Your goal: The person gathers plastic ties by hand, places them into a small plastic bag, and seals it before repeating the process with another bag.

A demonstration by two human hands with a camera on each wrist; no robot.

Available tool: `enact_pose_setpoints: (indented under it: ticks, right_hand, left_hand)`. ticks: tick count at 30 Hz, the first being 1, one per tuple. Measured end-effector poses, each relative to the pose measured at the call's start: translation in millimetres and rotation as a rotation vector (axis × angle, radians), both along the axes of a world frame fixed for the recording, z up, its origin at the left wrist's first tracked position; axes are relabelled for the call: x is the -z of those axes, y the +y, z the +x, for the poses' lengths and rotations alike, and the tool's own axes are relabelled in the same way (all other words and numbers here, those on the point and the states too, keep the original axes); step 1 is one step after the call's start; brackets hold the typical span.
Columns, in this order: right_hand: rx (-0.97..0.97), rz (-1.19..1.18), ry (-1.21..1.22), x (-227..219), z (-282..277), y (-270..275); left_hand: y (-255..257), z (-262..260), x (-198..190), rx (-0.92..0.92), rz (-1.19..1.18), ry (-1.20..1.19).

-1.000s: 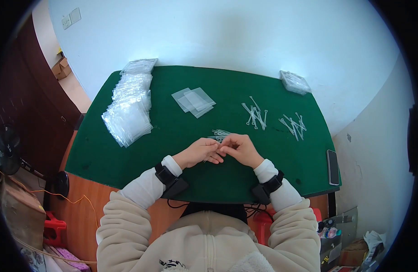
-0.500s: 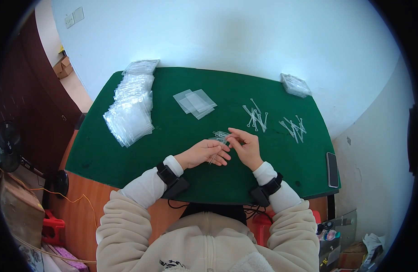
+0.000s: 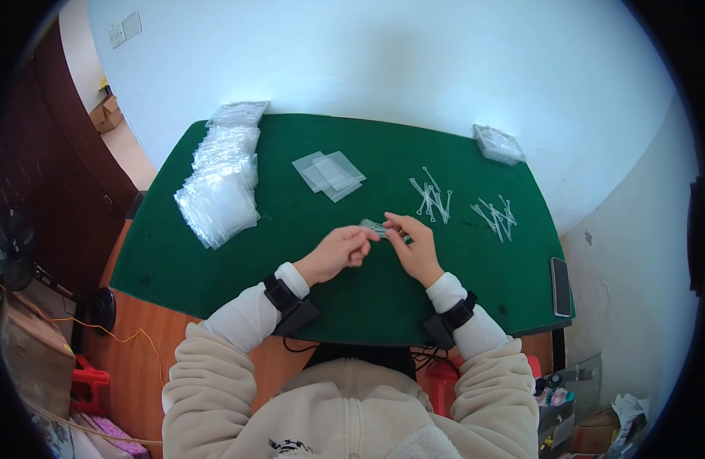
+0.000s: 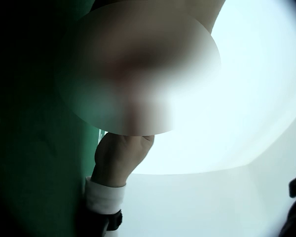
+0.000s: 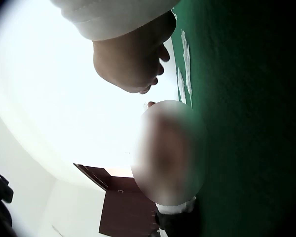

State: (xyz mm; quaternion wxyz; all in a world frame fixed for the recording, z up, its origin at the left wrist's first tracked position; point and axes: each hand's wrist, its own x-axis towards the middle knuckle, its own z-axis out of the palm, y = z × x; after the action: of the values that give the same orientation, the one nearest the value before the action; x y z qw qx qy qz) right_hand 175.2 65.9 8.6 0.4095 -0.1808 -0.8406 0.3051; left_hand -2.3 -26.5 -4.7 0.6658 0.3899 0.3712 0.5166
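Left hand (image 3: 335, 254): fingers partly curled. Right hand (image 3: 416, 251): thumb, forefinger parted. Both near pins (image 3: 374, 226); remotely, I cannot tell any grip. Bags (image 3: 218, 200): fanned, presumably for easy lifting.

Slender, pale sticks with a small loop at the end, clear or whitish, lie bunched in a loose pile (image 3: 374, 226) at the fingertips of the left hand (image 3: 335, 256) and right hand (image 3: 418, 252). The pile is partly hidden by the fingers; whether any stick is lifted within them cannot be told. More such sticks form a nearer group (image 3: 431, 200), crisscrossed flat on the green table (image 3: 475, 298) beyond the right hand, one stick angled off its far end. A second, similarly crossed group (image 3: 496, 215) lies farther right, apart from it.
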Motion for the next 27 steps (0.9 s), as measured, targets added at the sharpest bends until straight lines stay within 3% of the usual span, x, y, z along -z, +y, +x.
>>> enact_pose_setpoints:
  ticks: [2, 5, 13, 27]
  right_hand:
    - [0.185, 0.245, -0.094, 4, 0, 6]
    - [0.207, 0.312, -0.242, 12, 1, 10]
    - [0.177, 0.378, -0.379, 12, 4, 14]
    - [0.212, 0.462, -0.164, 4, 3, 14]
  left_hand:
    - [4, -5, 0, -0.082, -0.024, -0.050]
    - [8, -14, 0, -0.353, -0.053, -0.094]
    - [8, -15, -3, -0.631, 0.156, -0.183]
    - [7, -12, -1, -0.688, 0.250, 0.151]
